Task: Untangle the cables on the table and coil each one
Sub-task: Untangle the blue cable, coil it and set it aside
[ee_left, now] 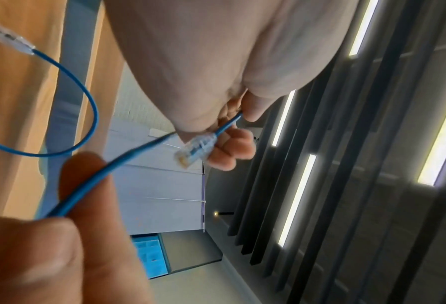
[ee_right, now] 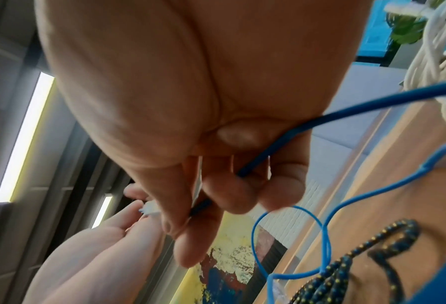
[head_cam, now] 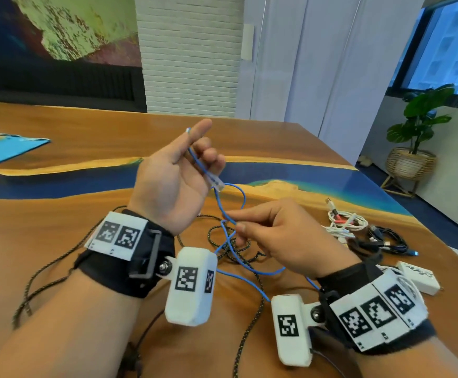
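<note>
At frame centre, the left hand [head_cam: 173, 175] pinched the blue cable [head_cam: 233, 211] by its plug while the right hand [head_cam: 282, 236] pinched its strand, seemingly to coil it

table [head_cam: 290, 148]: wood, blue band | on it: braided cable [head_cam: 252, 317], white cables [head_cam: 345, 222], black cables [head_cam: 386, 240], white box [head_cam: 418, 276]

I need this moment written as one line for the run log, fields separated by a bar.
left hand: holds blue cable near clear plug | right hand: pinches same cable | black braided cable: on table
</note>
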